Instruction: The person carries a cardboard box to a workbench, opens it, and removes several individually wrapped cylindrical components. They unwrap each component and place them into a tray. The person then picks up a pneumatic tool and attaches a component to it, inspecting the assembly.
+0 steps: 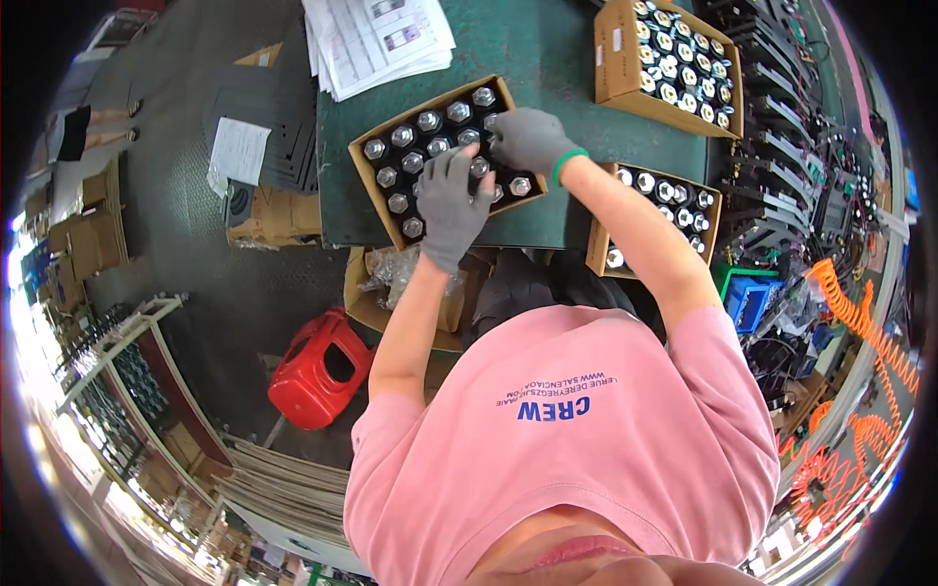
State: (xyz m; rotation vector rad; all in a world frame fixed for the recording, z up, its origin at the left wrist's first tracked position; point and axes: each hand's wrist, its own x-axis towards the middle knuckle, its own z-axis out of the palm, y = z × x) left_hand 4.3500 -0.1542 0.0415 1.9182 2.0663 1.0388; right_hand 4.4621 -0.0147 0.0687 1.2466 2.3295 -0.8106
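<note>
A cardboard box [376, 195] stands tilted on the green table, filled with rows of black cylindrical parts with silver hexagonal tops [428, 121]. My left hand [451, 207], in a grey glove with bare thumb and index tips, reaches over the box's near middle, fingers stretched out above the parts. At the box's right side is my right hand [531, 143], in a grey glove with a green cuff. Its fingers are curled in over the right-hand parts, beside a silver top. The back of the glove hides whatever they grip.
Printed sheets [386, 44] lie left of a second box [618, 73] of gold-centred parts. Another box of silver-topped parts [674, 190] sits under my right forearm. Black brackets [782, 127] crowd the right side. Below the table are a red plastic stool [318, 376] and orange coiled hoses [860, 313] at right.
</note>
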